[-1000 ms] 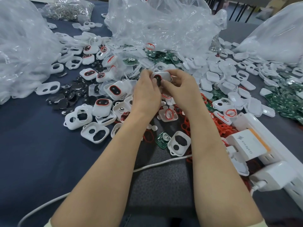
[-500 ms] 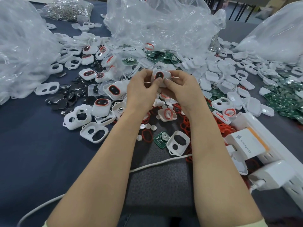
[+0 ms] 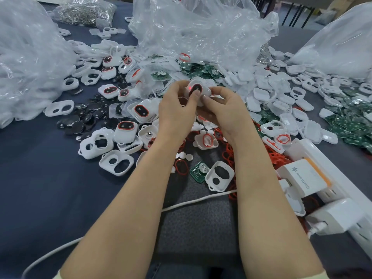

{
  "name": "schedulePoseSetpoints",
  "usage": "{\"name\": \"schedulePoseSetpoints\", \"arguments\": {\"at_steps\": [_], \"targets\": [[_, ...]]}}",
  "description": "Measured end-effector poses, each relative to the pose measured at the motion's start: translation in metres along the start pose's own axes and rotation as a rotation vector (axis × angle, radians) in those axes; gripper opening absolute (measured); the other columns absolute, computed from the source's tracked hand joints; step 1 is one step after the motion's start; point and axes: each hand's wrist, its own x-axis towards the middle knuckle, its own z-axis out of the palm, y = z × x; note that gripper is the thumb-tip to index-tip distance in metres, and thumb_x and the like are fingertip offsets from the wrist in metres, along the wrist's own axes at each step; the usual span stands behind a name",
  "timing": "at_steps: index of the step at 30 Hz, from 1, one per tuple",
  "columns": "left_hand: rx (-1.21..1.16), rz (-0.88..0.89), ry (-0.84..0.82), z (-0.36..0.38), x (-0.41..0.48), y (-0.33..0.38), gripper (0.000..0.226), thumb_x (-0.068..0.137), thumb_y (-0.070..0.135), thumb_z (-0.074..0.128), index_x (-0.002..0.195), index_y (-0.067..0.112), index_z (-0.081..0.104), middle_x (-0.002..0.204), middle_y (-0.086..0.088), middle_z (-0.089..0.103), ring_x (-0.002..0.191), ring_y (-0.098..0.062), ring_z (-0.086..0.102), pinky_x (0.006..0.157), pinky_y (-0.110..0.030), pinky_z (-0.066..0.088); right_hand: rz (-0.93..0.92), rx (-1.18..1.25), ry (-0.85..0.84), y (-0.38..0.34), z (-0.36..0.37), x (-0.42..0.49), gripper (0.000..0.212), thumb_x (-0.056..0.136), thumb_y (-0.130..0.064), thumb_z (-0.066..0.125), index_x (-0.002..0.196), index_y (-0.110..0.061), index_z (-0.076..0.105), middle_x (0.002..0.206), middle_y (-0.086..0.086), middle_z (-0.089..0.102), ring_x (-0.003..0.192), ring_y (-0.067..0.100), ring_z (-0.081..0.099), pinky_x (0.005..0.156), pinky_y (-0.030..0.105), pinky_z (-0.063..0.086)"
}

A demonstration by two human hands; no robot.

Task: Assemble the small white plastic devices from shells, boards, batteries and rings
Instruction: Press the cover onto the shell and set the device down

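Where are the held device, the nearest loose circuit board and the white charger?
held device [image 3: 195,88]: head view, dark button face.
circuit board [image 3: 196,174]: head view, green surface.
white charger [image 3: 302,178]: head view, printed top face.

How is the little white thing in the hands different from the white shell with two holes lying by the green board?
The left hand and right hand pinch the device; the shell lies on the table. The device's window is filled black, ringed red; the shell's two holes are empty. The device shows a small red glow; the shell none. Both are white rounded plastic.
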Motion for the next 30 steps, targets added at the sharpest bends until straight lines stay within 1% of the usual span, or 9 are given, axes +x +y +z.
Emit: {"name": "schedulePoseSetpoints", "arguments": {"at_steps": [2,6,11,16,18,21,24,27,30], "targets": [[-0.052,-0.053,-0.006,-0.0008,0.0003,0.0009,0.029,0.093,0.021,0.062,0.119,0.009,0.060,0.105,-0.009,0.067,0.100,-0.022,0.063,0.092,-0.038,0.051,0.003,-0.006,0.005,-0.0001,-0.0008,-0.0002,0.010,0.093,-0.003,0.058,0.103,-0.006,0.058,0.090,0.011,0.070,0.080,0.018,0.072,0.079,0.032,0.059],[-0.066,-0.079,-0.014,-0.0015,0.0004,0.0018,0.025,0.091,0.021,0.064,0.113,0.008,0.063,0.104,-0.007,0.069,0.098,-0.021,0.064,0.092,-0.040,0.051,0.007,0.003,-0.003,-0.0007,-0.0012,-0.0005,0.007,0.093,-0.003,0.058,0.098,-0.009,0.059,0.085,0.008,0.070,0.075,0.014,0.072,0.073,0.027,0.059],[-0.047,-0.066,-0.009,-0.0012,0.0006,0.0009,0.021,0.091,0.019,0.064,0.110,0.010,0.063,0.102,-0.006,0.068,0.095,-0.021,0.064,0.091,-0.041,0.052,-0.012,-0.081,-0.054,0.0000,-0.0013,-0.0017,0.010,0.095,-0.004,0.055,0.101,-0.010,0.061,0.087,0.006,0.070,0.077,0.010,0.070,0.078,0.026,0.058],[-0.034,-0.043,-0.001,-0.0005,0.0003,0.0011,0.015,0.091,0.017,0.064,0.105,0.014,0.064,0.099,-0.004,0.068,0.090,-0.020,0.063,0.088,-0.042,0.052,-0.052,-0.146,-0.034,0.0000,0.0001,-0.0029,0.018,0.097,-0.001,0.051,0.113,0.003,0.056,0.091,0.011,0.068,0.077,0.012,0.069,0.078,0.026,0.059],[-0.037,-0.041,-0.006,-0.0007,-0.0001,0.0012,0.013,0.091,0.018,0.064,0.104,0.015,0.064,0.098,-0.003,0.068,0.086,-0.017,0.062,0.087,-0.041,0.053,-0.054,-0.135,-0.021,0.0005,0.0013,-0.0029,0.015,0.097,-0.001,0.051,0.110,0.002,0.057,0.090,0.010,0.068,0.076,0.012,0.069,0.079,0.028,0.059],[-0.025,-0.040,-0.021,-0.0012,-0.0001,0.0008,0.022,0.092,0.017,0.061,0.113,0.009,0.065,0.103,-0.006,0.069,0.093,-0.021,0.064,0.090,-0.042,0.052,-0.053,-0.129,0.004,0.0013,0.0043,-0.0038,0.010,0.096,-0.002,0.053,0.104,-0.002,0.060,0.088,0.009,0.069,0.076,0.013,0.068,0.076,0.025,0.059],[-0.035,-0.048,-0.004,-0.0017,0.0003,-0.0002,0.021,0.093,0.016,0.060,0.113,0.012,0.065,0.103,-0.005,0.069,0.093,-0.020,0.065,0.090,-0.043,0.052,-0.034,-0.078,-0.023,0.0011,0.0059,-0.0052,0.011,0.096,-0.003,0.053,0.096,-0.010,0.061,0.090,0.009,0.070,0.079,0.012,0.070,0.077,0.023,0.058],[-0.035,-0.049,0.008,-0.0018,0.0005,-0.0011,0.020,0.093,0.015,0.059,0.112,0.013,0.066,0.101,-0.005,0.070,0.094,-0.022,0.065,0.089,-0.044,0.052,-0.027,-0.066,-0.060,0.0013,0.0058,-0.0054,0.009,0.096,-0.005,0.053,0.101,-0.007,0.060,0.092,0.013,0.070,0.081,0.014,0.070,0.076,0.023,0.058],[-0.032,-0.039,0.001,-0.0010,0.0002,-0.0009,0.020,0.092,0.013,0.059,0.110,0.012,0.066,0.100,-0.005,0.070,0.093,-0.024,0.065,0.089,-0.046,0.052,-0.031,-0.072,-0.053,0.0023,0.0043,-0.0042,0.010,0.096,-0.002,0.052,0.104,-0.004,0.058,0.089,0.012,0.069,0.077,0.014,0.070,0.077,0.025,0.058]]}}
